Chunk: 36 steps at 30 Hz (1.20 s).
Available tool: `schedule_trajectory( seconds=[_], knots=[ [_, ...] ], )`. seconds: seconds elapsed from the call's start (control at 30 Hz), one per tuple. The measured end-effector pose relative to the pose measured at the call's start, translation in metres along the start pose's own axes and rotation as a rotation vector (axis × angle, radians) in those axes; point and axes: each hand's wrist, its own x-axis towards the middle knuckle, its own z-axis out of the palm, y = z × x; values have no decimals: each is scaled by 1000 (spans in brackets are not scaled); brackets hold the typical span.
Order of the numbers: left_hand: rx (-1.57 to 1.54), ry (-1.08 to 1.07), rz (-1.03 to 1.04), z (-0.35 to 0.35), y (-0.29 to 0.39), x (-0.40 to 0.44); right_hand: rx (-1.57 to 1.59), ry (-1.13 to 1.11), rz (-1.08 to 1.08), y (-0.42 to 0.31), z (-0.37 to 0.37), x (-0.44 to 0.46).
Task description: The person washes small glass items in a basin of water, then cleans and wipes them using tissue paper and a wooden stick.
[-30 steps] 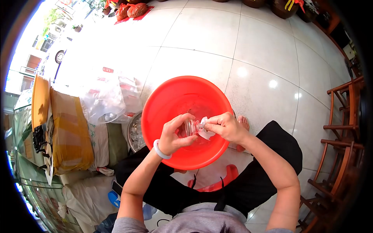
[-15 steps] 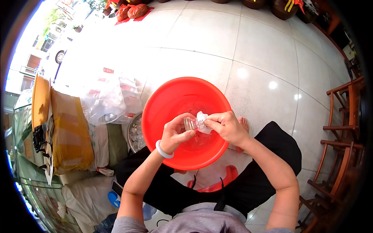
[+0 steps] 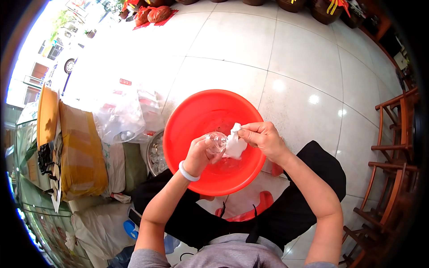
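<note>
My left hand (image 3: 199, 154), with a pale band round its wrist, is closed round a small clear glass cup (image 3: 217, 142), its round mouth tipped toward the camera. In my right hand (image 3: 267, 140), thumb and fingers pinch the top of a white cloth (image 3: 235, 147), which hangs loose beside the cup; whether the two touch I cannot tell. Both hands are over a large red plastic basin (image 3: 190, 120) between my legs. Small dark specks and a little water appear to lie in its bottom.
Left of the basin, a metal bowl (image 3: 152, 163) holds clear glassware, beside clear plastic bags (image 3: 118, 117). A taped cardboard box (image 3: 82, 154) stands further left. Wooden chairs (image 3: 395, 147) line the right side. Brown jars (image 3: 325, 12) stand along the far edge.
My right hand has risen slightly and drawn the white cloth away from the cup's mouth, so it now hangs down. My left hand has turned the cup's mouth upward.
</note>
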Motion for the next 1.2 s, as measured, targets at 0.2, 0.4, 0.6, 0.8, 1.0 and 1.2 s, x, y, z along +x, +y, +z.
schedule_trajectory(
  seconds=[0.2,0.4,0.6,0.8,1.0,1.2],
  knots=[
    [-57,-105,-132,5,1,-1,-173,19,-285,15,7,7],
    [-205,-171,-274,7,4,-3,-359,-37,-280,6,10,9],
    [-442,-212,-343,0,-9,-3,-346,94,-108,11,15,9],
    [-674,-173,-319,2,-11,-3,-190,124,-137,26,18,9],
    [-731,-161,-283,3,-13,-3,-374,146,-354,25,24,8],
    [-796,-175,-339,2,-23,-4,-566,207,-496,31,31,11]
  ],
)
